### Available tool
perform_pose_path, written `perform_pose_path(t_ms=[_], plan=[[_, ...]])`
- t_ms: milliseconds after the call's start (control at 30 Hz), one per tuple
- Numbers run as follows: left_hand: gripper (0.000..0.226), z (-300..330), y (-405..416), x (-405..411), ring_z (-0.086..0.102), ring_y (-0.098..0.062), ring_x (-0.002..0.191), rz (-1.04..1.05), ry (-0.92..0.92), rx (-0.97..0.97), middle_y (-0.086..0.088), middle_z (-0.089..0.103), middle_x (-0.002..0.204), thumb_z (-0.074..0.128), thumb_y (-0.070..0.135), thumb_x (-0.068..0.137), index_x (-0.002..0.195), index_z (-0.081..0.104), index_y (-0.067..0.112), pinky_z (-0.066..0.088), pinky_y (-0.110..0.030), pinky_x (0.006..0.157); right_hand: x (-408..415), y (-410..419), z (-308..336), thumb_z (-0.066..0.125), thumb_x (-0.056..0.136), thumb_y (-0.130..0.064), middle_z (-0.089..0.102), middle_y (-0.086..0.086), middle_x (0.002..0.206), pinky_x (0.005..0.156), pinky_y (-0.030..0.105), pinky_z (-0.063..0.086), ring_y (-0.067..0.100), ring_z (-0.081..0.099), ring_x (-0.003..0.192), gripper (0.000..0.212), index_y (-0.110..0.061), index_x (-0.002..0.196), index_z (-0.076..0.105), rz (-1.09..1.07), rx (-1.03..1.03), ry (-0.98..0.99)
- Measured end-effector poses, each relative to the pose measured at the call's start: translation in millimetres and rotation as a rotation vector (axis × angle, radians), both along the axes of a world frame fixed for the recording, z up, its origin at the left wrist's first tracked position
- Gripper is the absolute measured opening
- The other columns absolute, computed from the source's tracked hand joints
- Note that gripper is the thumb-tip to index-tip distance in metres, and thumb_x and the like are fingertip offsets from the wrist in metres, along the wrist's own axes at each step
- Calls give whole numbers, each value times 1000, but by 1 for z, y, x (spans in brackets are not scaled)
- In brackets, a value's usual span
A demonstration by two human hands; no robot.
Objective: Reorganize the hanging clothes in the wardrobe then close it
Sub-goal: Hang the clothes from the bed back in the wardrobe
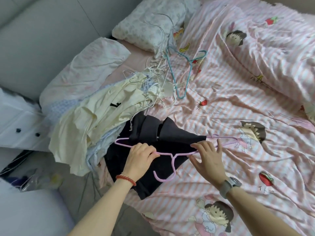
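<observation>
A lilac wire hanger [172, 155] lies across a dark purple-black garment [153, 137] on the bed, its hook pointing toward me. My left hand [139, 155] grips the hanger's left shoulder, fingers curled round the wire. My right hand [207, 156] rests on the hanger's right arm with fingers spread and nearly straight. The garment's folded upper part drapes over the hanger's bar. To the left lies a heap of cream and pale blue clothes [95, 116]. The wardrobe is not in view.
A teal hanger [180, 72] and several white and grey hangers [156, 74] lie tangled near two pillows [150, 23]. A pink striped cartoon quilt [238, 103] covers the bed. White drawers [18, 126] stand at the left; the floor gap holds a plastic bag [34, 183].
</observation>
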State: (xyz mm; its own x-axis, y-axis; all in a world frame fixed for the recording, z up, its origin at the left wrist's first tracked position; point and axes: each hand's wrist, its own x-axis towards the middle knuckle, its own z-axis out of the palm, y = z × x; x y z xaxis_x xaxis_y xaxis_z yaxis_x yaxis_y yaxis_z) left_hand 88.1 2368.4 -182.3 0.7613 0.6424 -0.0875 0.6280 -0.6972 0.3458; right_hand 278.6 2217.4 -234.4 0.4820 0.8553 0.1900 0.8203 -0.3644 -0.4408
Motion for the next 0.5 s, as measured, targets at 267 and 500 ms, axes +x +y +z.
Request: perform_pose_path(t_ms=[267,500], plan=[[35,12,-66,-115,44,-12,66,243,-42,4,6,54,64,43,45,83,70,62,18,30,-22,69,-76,-20,10,32,92,-57,62,-7,86,100,45,29,10,50,91,41,-24,99,56,432,86,-14],[33,16,-173,-197,40,-7,70,476,-137,37,7,58,68,46,45,83,72,65,20,33,-20,64,-130,-52,23,28,95,-53,61,-3,84,79,35,31,17,48,82,38,-25,93,53,739,117,-88]])
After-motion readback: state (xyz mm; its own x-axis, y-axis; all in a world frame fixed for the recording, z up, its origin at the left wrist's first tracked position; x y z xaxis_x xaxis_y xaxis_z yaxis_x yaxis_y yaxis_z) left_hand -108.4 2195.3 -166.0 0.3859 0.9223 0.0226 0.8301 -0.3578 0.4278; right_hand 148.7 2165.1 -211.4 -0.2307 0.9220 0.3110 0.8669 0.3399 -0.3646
